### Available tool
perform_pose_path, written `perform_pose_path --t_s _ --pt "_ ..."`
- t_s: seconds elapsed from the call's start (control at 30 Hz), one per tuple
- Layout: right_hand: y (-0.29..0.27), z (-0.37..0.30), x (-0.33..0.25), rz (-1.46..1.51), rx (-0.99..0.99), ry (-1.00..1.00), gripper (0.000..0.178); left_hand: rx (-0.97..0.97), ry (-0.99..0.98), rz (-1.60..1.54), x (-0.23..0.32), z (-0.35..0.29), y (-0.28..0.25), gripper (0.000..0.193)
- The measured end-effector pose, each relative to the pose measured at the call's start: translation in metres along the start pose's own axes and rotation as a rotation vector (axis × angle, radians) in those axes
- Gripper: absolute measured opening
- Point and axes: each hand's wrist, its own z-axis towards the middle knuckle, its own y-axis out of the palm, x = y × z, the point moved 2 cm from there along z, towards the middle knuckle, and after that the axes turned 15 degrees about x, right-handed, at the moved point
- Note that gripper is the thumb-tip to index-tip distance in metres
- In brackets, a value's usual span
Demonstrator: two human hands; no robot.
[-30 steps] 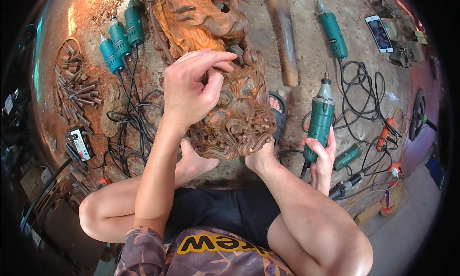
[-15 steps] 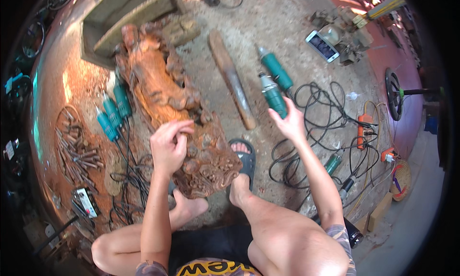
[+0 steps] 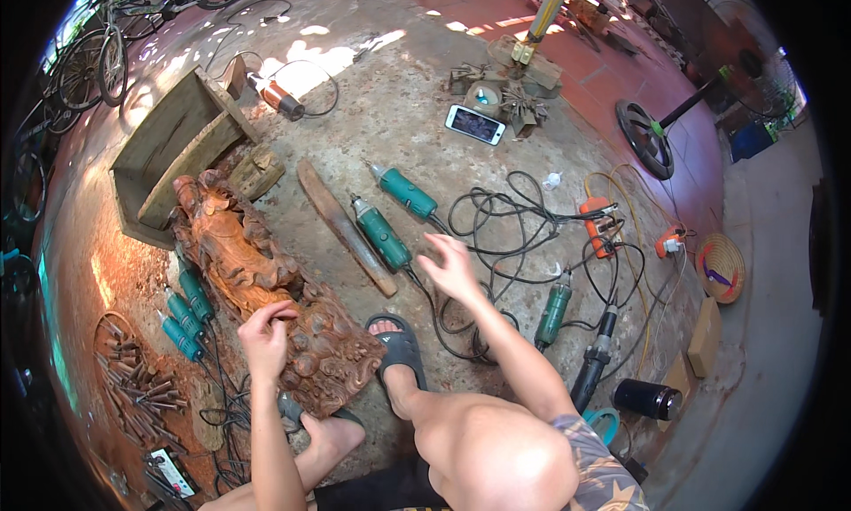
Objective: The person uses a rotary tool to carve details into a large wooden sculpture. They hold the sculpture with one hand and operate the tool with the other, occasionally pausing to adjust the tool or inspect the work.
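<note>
A carved wooden figure (image 3: pixel 235 254) lies slantwise at left, its head end against a wooden support and its scrolled base towards my feet. My left hand (image 3: pixel 266 334) is over the figure's lower part, with fingers bent in; whatever they may hold is hidden. To the right of the carving, my right hand (image 3: pixel 454 267) hovers with its fingers apart and nothing in it. Nearest to it, just up and left, a green die grinder (image 3: pixel 381 234) rests on the floor. A second green die grinder (image 3: pixel 406 192) lies beyond that one.
A worn wooden bar (image 3: pixel 341 218) lies beside the grinders. Black cords (image 3: pixel 496 218) tangle at right near an orange power strip (image 3: pixel 598 227). Several green grinders (image 3: pixel 182 320) and loose bits (image 3: pixel 137 378) sit at left. A phone (image 3: pixel 475 124) and a fan base (image 3: pixel 644 139) stand farther off.
My right hand has let go of the green die grinder, which now lies on the floor. The view has shifted upward and right; my left hand remains over the carving.
</note>
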Motion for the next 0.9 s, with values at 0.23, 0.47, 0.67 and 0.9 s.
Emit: perform_pose_path --t_s 0.23,0.47,0.67,0.9 --pt "-0.236 -0.135 0.089 -0.403 0.654 0.577 0.055 0.651 -0.506 -0.279 -0.152 -0.002 -0.101 0.028" --pt "-0.233 -0.185 0.134 -0.435 0.446 0.824 0.084 -0.338 -0.235 0.864 -0.232 -0.085 -0.117 0.027" --pt "-0.221 -0.157 0.138 -0.578 0.359 1.0 0.09 -0.458 -0.319 0.93 -0.208 -0.098 -0.137 0.025" --pt "-0.229 -0.156 0.088 0.63 0.551 1.158 0.047 -0.4 -0.501 1.196 -0.2 -0.074 -0.165 0.023"
